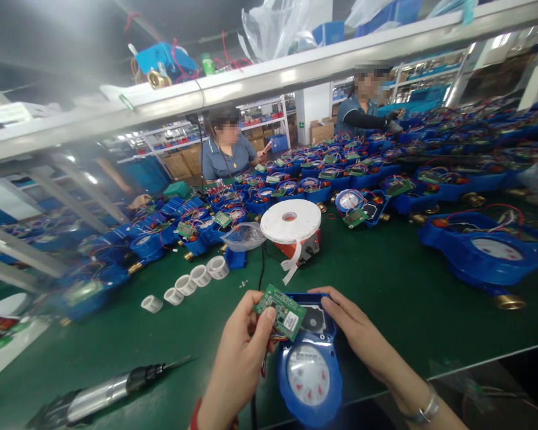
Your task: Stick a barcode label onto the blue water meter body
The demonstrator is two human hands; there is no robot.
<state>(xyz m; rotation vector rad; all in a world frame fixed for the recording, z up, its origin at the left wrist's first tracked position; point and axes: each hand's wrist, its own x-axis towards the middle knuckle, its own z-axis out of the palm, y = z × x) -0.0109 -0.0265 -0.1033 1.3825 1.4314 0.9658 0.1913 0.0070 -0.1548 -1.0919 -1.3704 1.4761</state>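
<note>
My left hand [246,340] pinches a green circuit board [281,312] between thumb and fingers, with thin coloured wires below it. The board is tilted over the upper left part of a blue meter housing [284,382]. A round dial [308,373] with red pointers fills the lower part of the housing, and a dark rectangular compartment [314,322] lies above it. My right hand [354,319] holds the housing by its upper right edge, fingers along the rim.
Beyond the hands stands a white tape roll [290,221] on an orange dispenser. Several small label rolls [185,285] sit left of it. An electric screwdriver [112,391] lies front left. Blue meters [484,245] crowd the green table [385,286]; two people work behind.
</note>
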